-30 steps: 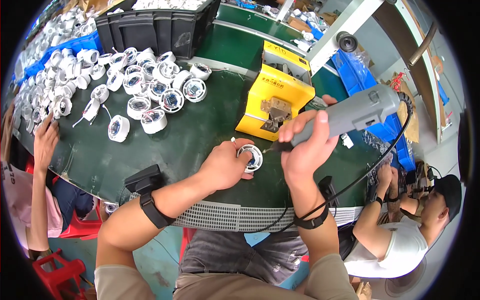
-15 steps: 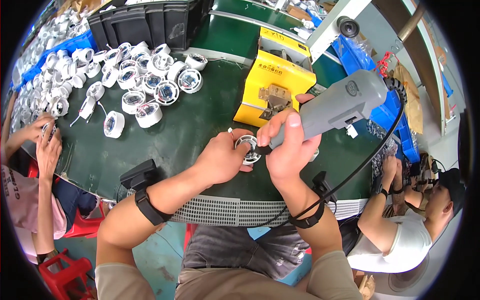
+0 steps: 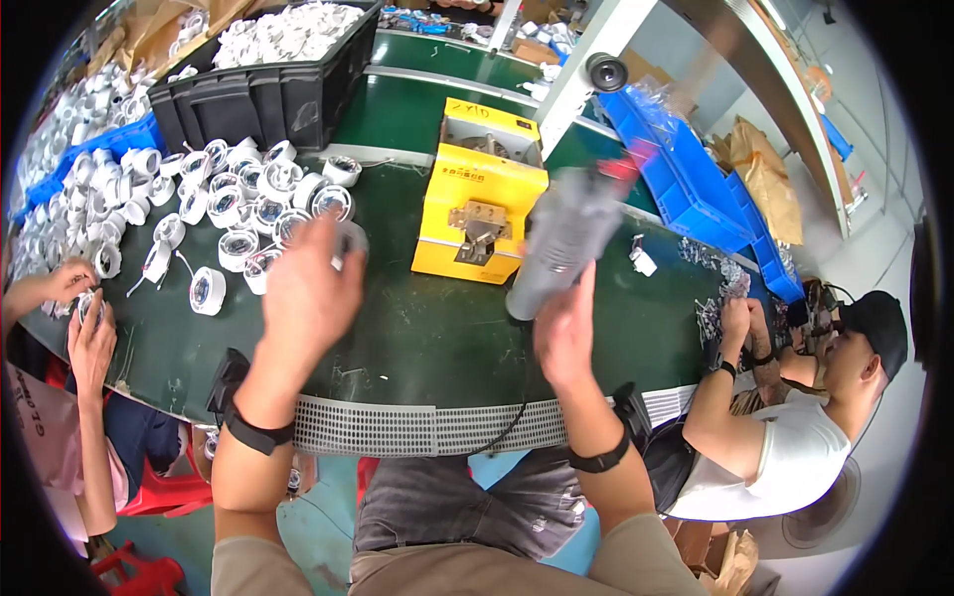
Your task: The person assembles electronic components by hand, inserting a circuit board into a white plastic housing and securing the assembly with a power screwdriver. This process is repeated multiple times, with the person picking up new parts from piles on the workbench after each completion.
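Observation:
My left hand (image 3: 313, 288), smeared by motion, is over the near right side of a heap of round white housings (image 3: 238, 248) with circuit boards inside. A blurred round white housing (image 3: 351, 240) is between its thumb and fingers. To the right, a grey power screwdriver (image 3: 566, 238) stands nearly upright and blurred above the table. My right hand (image 3: 566, 338) is at its lower right side, with a finger stretched up along it and no clear grip around it. The tool's tip cannot be made out.
A yellow box-shaped machine (image 3: 477, 214) with a metal fixture stands beside the screwdriver on the green table (image 3: 427, 348). At the back left, a black crate (image 3: 248, 104) holds white parts. Blue bins (image 3: 686, 194) lie right. Co-workers' hands (image 3: 89, 333) (image 3: 740, 318) work at both sides.
My left hand has left the screwdriver's tip and moved left to the heap with the round white housing. The screwdriver has swung from slanting to nearly upright, and my right hand's grip has loosened.

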The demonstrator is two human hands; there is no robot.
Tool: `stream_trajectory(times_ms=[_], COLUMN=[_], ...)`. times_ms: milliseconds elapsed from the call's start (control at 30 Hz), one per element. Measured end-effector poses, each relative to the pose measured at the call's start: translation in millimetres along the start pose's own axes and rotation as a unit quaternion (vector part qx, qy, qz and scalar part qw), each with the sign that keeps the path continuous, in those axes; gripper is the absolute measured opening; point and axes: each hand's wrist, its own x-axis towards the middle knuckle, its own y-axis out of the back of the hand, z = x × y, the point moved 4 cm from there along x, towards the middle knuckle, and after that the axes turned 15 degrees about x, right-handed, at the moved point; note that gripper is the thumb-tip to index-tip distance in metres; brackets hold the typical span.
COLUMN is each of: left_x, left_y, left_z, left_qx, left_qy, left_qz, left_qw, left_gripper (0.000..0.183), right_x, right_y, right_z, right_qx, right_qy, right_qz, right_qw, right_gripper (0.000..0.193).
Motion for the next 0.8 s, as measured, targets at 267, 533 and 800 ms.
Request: stream_trajectory(times_ms=[267, 533, 800], left_x=[-9, -63, -46], left_y=[22, -39, -28], left_z=[34, 82, 67], left_qx=[-0.069, -0.579, -0.54], left_qy=[-0.136, -0.1, -0.12], left_qz=[0.124, -0.48, -0.439], left_qw=[0.98, 0.651, 0.708], left_gripper=[0.026, 0.044, 0.055], right_x=[-41, -64, -22], right_y=[54, -22, 5], right_z=[-32, -46, -8], right_qx=[-0.529, -0.404, -0.057], right_qy=[-0.002, 0.127, -0.269], right_qz=[-0.071, -0.1, -0.124], right_qw=[0.846, 0.9, 0.953], right_gripper=[0.036, 0.044, 0.035])
